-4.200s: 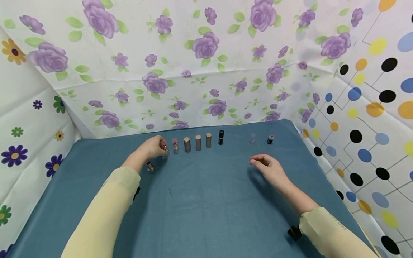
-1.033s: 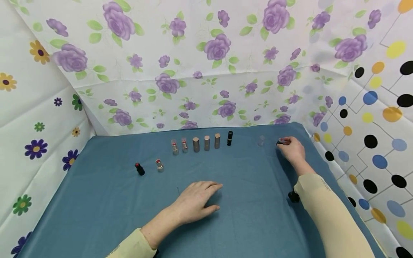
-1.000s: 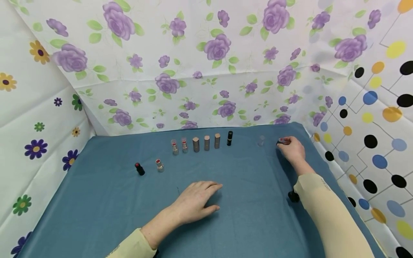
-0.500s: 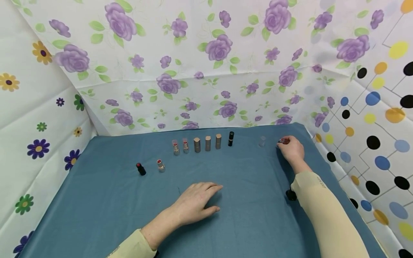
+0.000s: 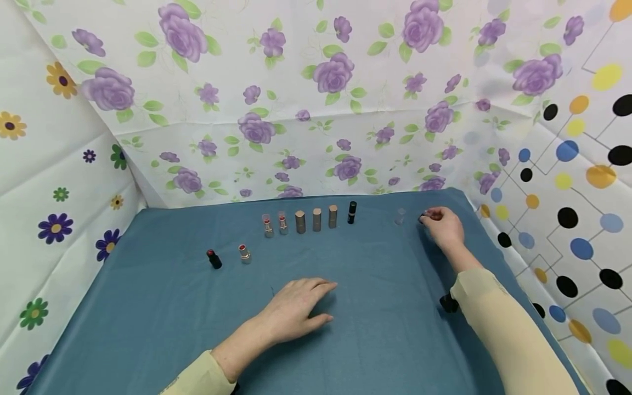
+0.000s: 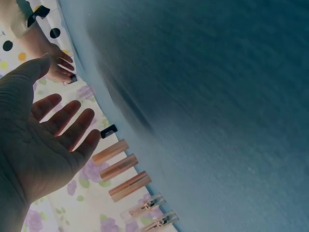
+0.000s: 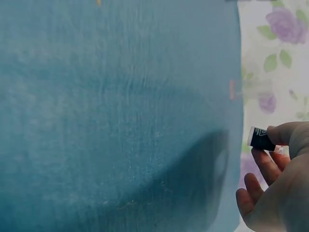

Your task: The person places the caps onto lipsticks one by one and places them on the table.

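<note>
My right hand (image 5: pixel 444 227) pinches a short black lipstick (image 7: pixel 260 140) between thumb and fingers at the back right of the table; its top is partly hidden by the fingers. Just left of it stands a clear cap (image 5: pixel 400 216). My left hand (image 5: pixel 296 308) hovers above the cloth at the front middle, fingers loosely spread, with nothing in it. Beyond it to the left stand an uncapped black lipstick (image 5: pixel 214 259) and a red lipstick with a pale base (image 5: pixel 244 254).
Along the back edge runs a row: two clear-capped lipsticks (image 5: pixel 275 224), three bronze tubes (image 5: pixel 317 219) and a black tube (image 5: pixel 351 213). A blue cloth (image 5: pixel 375 351) covers the table. Patterned fabric walls (image 5: pixel 316 109) rise behind and at both sides.
My left hand has left the lipstick at the row's left end and come to the front middle. The right hand has reached back and grasped the short black lipstick, lately shifting it slightly left.
</note>
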`<state>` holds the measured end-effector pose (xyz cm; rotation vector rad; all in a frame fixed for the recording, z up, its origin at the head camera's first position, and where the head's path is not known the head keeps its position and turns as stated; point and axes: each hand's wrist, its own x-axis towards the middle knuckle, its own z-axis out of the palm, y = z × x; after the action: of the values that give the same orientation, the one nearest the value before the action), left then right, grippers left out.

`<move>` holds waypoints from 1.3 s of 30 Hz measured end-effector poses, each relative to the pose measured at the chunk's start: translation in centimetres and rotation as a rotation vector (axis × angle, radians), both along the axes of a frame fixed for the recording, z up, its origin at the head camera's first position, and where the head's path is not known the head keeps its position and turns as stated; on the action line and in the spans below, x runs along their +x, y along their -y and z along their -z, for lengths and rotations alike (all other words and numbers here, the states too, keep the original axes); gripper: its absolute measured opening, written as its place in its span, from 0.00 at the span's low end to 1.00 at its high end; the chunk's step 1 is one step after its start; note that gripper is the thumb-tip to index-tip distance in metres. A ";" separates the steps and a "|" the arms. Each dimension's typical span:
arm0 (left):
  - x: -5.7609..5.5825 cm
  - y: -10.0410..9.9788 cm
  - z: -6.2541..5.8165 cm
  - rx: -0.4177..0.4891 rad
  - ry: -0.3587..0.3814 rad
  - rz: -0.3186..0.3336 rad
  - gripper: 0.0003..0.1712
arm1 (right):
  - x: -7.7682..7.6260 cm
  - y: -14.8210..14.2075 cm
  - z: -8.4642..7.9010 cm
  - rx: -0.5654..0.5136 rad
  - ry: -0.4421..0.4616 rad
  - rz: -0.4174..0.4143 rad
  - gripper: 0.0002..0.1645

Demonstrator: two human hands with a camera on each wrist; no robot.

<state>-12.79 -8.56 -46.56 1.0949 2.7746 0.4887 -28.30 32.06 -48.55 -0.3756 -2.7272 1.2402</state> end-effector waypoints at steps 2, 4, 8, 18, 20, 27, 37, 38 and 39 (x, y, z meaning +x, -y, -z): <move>0.0 0.1 -0.1 0.000 -0.003 -0.004 0.39 | 0.5 0.2 -0.3 -0.035 -0.019 -0.024 0.27; 0.0 0.3 -0.1 0.000 -0.008 -0.009 0.39 | 0.9 0.6 -0.6 -0.064 -0.035 -0.045 0.27; -0.1 0.6 -0.2 0.001 -0.022 -0.021 0.38 | 2.1 1.6 -1.6 -0.126 -0.057 -0.073 0.28; -0.5 2.3 -0.7 0.022 -0.066 -0.084 0.36 | 5.7 5.0 -2.5 -0.414 0.004 -0.173 0.36; -0.5 2.8 -0.9 0.041 -0.076 -0.106 0.35 | 6.4 5.7 -2.4 -0.483 0.029 -0.185 0.36; -0.6 4.7 -2.1 0.076 -0.090 -0.213 0.33 | 8.1 8.3 -2.0 -0.782 0.130 -0.138 0.29; -0.7 8.6 -3.6 0.191 -0.177 -0.343 0.28 | 9.5 10.3 -1.8 -1.107 0.232 -0.070 0.21; -0.7 9.1 -3.8 0.207 -0.184 -0.362 0.27 | 9.5 10.5 -1.8 -1.115 0.233 -0.052 0.22; -0.7 9.7 -4.0 0.228 -0.193 -0.385 0.26 | 9.6 10.6 -1.7 -1.127 0.233 -0.042 0.22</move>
<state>-13.53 -18.27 -42.57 0.6672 3.1790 0.7962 -18.74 21.48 -46.85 -0.5592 -1.8672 2.7704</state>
